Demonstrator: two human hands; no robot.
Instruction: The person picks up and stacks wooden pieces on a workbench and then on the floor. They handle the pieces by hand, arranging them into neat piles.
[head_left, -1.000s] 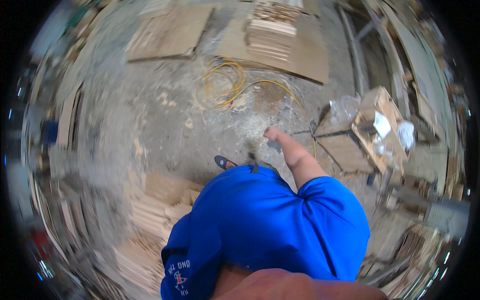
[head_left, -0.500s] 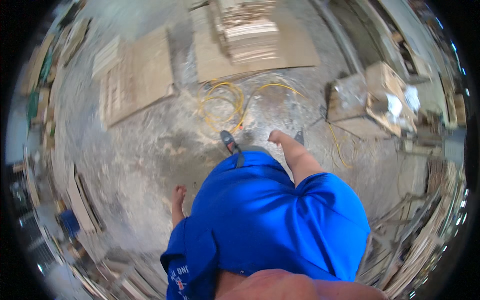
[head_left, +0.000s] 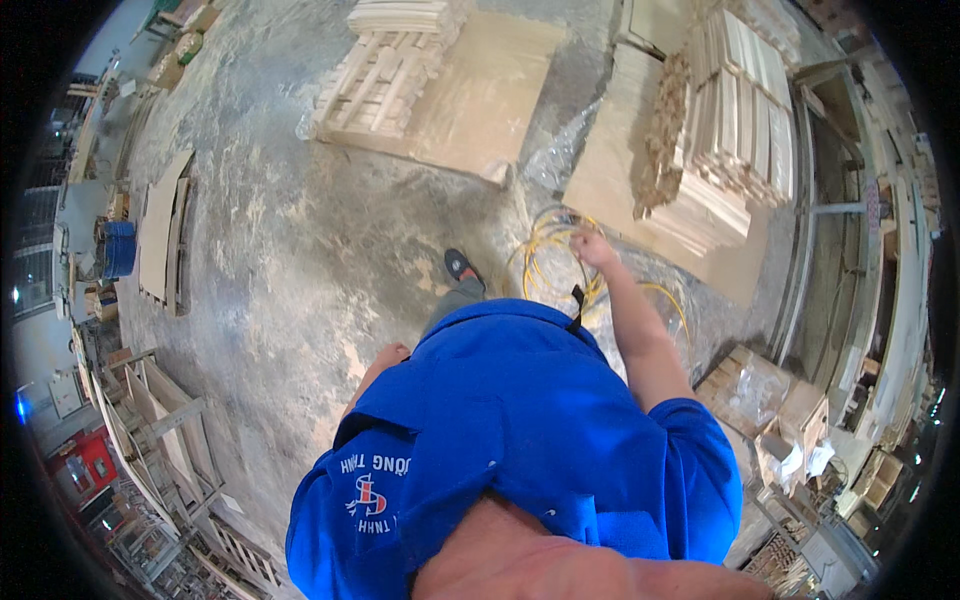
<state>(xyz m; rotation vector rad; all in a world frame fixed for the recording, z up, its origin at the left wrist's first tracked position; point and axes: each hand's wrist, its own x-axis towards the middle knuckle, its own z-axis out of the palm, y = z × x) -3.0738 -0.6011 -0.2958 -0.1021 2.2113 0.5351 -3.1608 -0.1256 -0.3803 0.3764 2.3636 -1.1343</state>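
Observation:
My right hand (head_left: 592, 250) hangs out in front of me with its fingers curled in, and nothing shows in it. In the picture it overlaps a coiled yellow hose (head_left: 540, 262) on the floor, with no visible grip on it. My left hand (head_left: 391, 356) is low beside my blue shirt (head_left: 520, 400); its fingers are mostly hidden. One dark shoe (head_left: 459, 265) shows on the concrete floor ahead of my body.
Stacked wooden strips (head_left: 735, 130) rest on a board at the right front. Another stack (head_left: 385, 80) lies on a brown sheet (head_left: 490, 100) farther ahead. A wooden box (head_left: 755, 390) stands at the right, a wooden frame (head_left: 175, 420) at the left, and a blue bin (head_left: 118, 248) farther left.
My view has turned left, so the stacks, hose and box have shifted right in it. My right arm now reaches farther forward, and my left hand has drawn closer to my body.

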